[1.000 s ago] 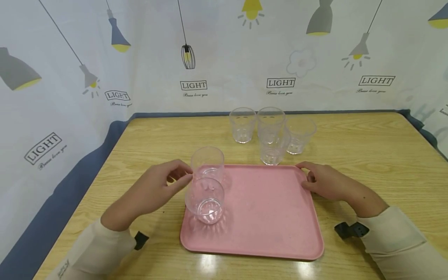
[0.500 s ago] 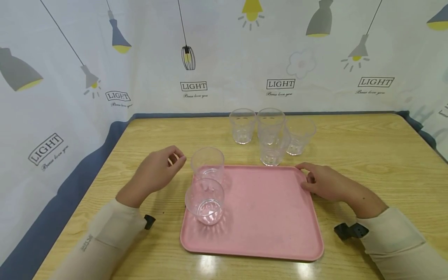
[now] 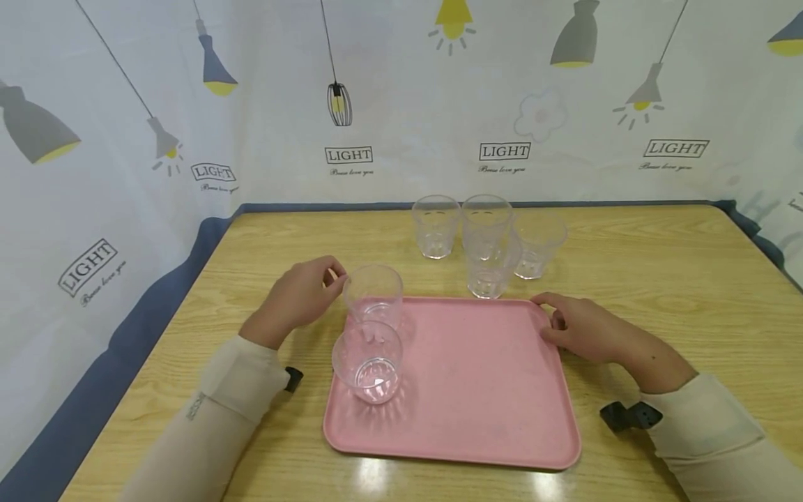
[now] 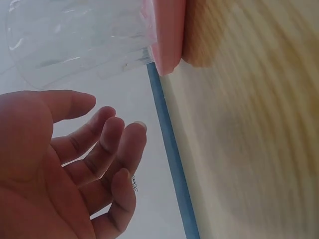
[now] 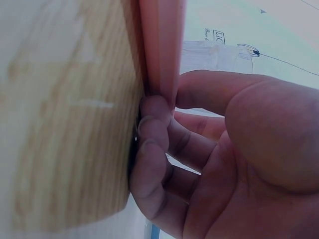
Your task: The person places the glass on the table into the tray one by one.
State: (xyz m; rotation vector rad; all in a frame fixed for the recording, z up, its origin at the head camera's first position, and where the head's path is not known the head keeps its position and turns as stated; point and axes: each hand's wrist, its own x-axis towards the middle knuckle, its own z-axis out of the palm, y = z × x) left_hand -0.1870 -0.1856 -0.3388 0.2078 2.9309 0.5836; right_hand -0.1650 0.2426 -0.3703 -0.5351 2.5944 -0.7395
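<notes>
In the head view a pink tray (image 3: 470,390) lies on the wooden table. Two clear plastic cups stand upright along its left side, a front cup (image 3: 370,362) and a rear cup (image 3: 373,293). My left hand (image 3: 305,293) hovers just left of the rear cup, its fingers loosely bent. The left wrist view shows nothing between those fingers and a gap from the cup. At the tray's far right corner, my right hand (image 3: 580,326) pinches the rim; in the right wrist view, the thumb (image 5: 209,92) lies over the edge, with curled fingers below and outside.
Several more clear cups stand behind the tray: a left one (image 3: 436,226), a front one (image 3: 489,268), a right one (image 3: 538,244) and another behind. A patterned cloth (image 3: 426,90) hangs along the table's back and left side.
My left hand first drew back from the cups toward the far left, then came in beside the rear cup. My right hand, the tray and the cups have stayed put.
</notes>
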